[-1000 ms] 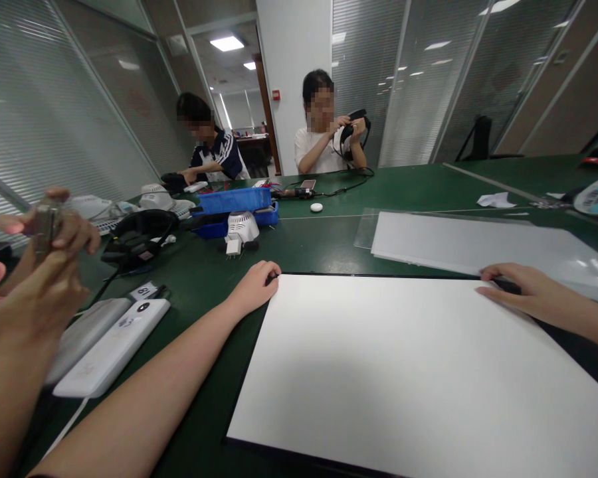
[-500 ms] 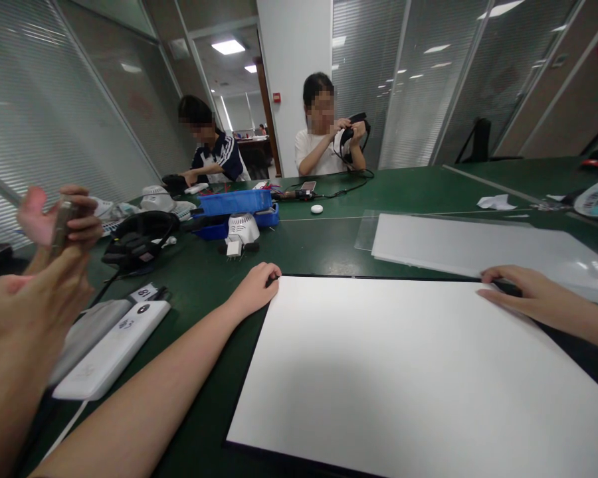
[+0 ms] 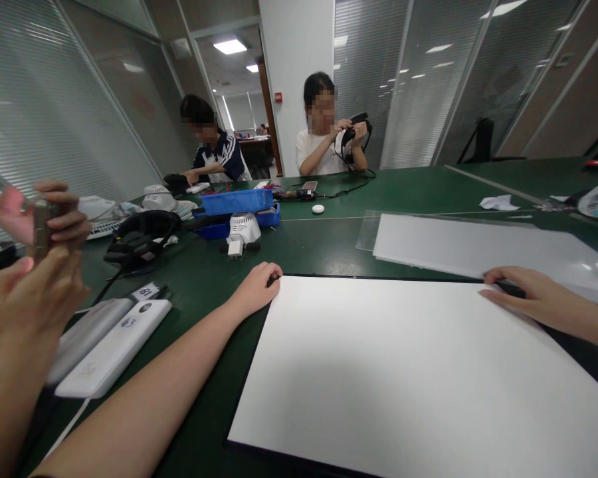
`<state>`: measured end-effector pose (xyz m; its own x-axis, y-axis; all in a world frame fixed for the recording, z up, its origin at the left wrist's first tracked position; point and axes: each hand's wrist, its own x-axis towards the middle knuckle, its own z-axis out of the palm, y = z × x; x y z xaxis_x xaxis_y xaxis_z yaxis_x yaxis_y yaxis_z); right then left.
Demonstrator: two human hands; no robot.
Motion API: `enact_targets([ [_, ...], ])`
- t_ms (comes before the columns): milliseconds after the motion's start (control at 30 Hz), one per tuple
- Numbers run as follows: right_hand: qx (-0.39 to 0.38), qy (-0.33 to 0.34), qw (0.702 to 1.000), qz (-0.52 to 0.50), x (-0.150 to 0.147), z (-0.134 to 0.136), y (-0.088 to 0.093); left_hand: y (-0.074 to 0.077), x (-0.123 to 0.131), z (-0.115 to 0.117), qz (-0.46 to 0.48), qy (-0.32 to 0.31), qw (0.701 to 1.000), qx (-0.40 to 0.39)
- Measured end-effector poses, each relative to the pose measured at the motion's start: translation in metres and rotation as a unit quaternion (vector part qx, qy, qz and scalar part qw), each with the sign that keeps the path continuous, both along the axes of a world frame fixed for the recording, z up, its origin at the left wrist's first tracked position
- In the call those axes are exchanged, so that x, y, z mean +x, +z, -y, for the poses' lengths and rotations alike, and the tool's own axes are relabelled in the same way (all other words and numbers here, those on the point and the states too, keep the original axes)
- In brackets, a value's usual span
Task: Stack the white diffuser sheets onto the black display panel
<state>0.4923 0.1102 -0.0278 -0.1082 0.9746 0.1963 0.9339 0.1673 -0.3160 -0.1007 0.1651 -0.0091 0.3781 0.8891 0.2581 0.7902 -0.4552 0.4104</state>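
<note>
Head view: white rectangular board with thin black edging (image 3: 408, 372), lower right of frame, flat on dark green table (image 3: 319, 242). Left hand (image 3: 256, 290) closed on upper-left corner, right hand (image 3: 525, 293) pinching upper-right. Risk: board, if slid up-frame, might shove translucent plastic sheets (image 3: 468, 242) just beyond.

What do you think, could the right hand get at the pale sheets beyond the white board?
Probably yes, once it lets go: the right hand holds the white board at one corner, beside the pale sheets, nothing visible between.
</note>
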Motion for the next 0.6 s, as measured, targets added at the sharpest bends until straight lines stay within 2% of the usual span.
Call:
enact_targets([
  [467, -0.004, -0.005, 1.0, -0.003, -0.001, 0.0, 0.0, -0.001, 0.0, -0.001, 0.003, -0.001, 1.0, -0.001],
  [600, 0.065, -0.056, 0.995, 0.048, 0.017, -0.004, 0.002, -0.001, 0.0, -0.002, 0.01, 0.003, 1.0, 0.002],
])
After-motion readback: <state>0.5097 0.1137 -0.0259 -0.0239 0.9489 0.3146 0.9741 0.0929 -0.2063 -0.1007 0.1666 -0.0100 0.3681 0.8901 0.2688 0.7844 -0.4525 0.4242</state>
